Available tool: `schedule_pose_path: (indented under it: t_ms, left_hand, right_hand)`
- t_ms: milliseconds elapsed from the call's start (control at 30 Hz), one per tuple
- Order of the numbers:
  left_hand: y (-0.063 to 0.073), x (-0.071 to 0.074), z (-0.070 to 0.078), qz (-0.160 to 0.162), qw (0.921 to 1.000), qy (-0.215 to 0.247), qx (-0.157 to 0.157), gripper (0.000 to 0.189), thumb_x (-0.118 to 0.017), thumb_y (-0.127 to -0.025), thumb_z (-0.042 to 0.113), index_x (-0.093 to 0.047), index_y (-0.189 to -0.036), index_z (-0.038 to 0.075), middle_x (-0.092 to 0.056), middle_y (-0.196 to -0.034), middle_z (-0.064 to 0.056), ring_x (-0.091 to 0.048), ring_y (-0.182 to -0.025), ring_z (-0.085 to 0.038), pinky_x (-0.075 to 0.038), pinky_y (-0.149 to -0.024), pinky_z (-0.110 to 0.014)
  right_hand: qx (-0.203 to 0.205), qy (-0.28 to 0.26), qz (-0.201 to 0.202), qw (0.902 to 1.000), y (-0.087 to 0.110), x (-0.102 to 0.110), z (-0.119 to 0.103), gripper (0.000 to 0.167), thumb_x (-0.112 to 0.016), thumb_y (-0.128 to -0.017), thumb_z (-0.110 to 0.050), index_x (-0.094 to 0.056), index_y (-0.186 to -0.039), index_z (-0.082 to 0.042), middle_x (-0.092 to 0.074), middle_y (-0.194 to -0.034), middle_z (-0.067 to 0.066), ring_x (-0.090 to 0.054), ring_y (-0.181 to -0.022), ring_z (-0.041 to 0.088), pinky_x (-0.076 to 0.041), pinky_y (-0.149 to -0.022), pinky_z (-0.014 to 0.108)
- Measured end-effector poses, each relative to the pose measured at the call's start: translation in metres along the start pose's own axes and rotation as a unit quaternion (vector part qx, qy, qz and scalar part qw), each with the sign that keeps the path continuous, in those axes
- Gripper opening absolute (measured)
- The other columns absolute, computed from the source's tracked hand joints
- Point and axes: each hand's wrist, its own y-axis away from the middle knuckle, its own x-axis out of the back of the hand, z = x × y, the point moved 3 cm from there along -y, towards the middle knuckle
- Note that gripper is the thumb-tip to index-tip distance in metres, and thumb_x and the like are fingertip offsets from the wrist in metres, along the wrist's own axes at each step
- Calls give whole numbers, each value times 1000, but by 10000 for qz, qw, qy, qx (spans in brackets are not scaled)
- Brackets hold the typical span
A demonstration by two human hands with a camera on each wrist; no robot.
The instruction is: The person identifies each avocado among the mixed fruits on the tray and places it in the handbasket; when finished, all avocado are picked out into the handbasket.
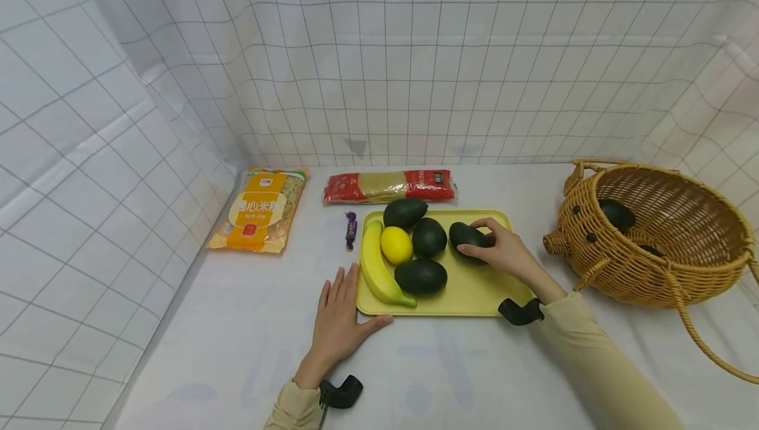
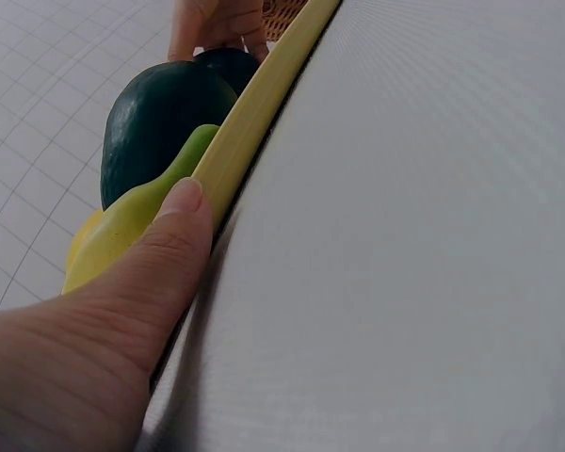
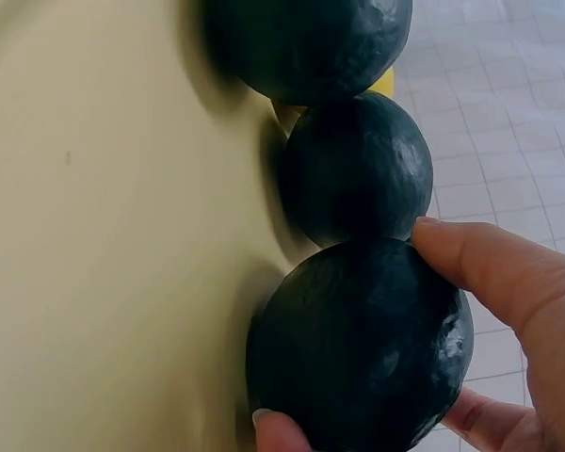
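Observation:
My right hand (image 1: 506,253) grips a dark green avocado (image 1: 464,240) over the right half of a yellow tray (image 1: 474,298). In the right wrist view, thumb and fingers wrap the sides of this avocado (image 3: 358,330), low beside the tray surface. Flat at the tray's front left corner lies my left hand (image 1: 339,324), fingers straight along its left side. The left thumb (image 2: 160,250) touches the tray's front edge in the left wrist view. On the tray's left half are a banana (image 1: 376,268), a lemon (image 1: 396,245) and three more avocados, one nearest the front (image 1: 421,276).
A wicker pig-shaped basket (image 1: 628,268) with dark green fruit inside stands at the right, its handle (image 1: 700,344) hanging forward. Behind the tray lies a red noodle packet (image 1: 385,186). A purple-wrapped candy (image 1: 351,231) and an orange food bag (image 1: 259,213) are at the left.

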Motion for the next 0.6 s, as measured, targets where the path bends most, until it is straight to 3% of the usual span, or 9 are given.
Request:
schedule_pose_path:
  t_ms: [233,600]
  left_hand:
    - [0,0,0,-6,10000,6,-2,110,-65,-76,65,-16,-151,1,-28,-151,-16,-11,-142,-29,-2,-113,-47]
    - [0,0,-1,-31,10000,1,22,111,-64,-76,66,-15,-151,1,-27,-151,-16,-11,-142,-29,-1,-113,-47]
  right_hand:
    - [53,256,23,9997,11,3,2,67,-69,-80,-55,-48,-129,-15,-58,-119,24,-55,-106,35,-46,-79,41]
    - [122,286,-93,9995,23,1,4,68,-68,-82,-54,-44,-132,-14,-53,-121,27,-53,-105,38,-45,-78,43]
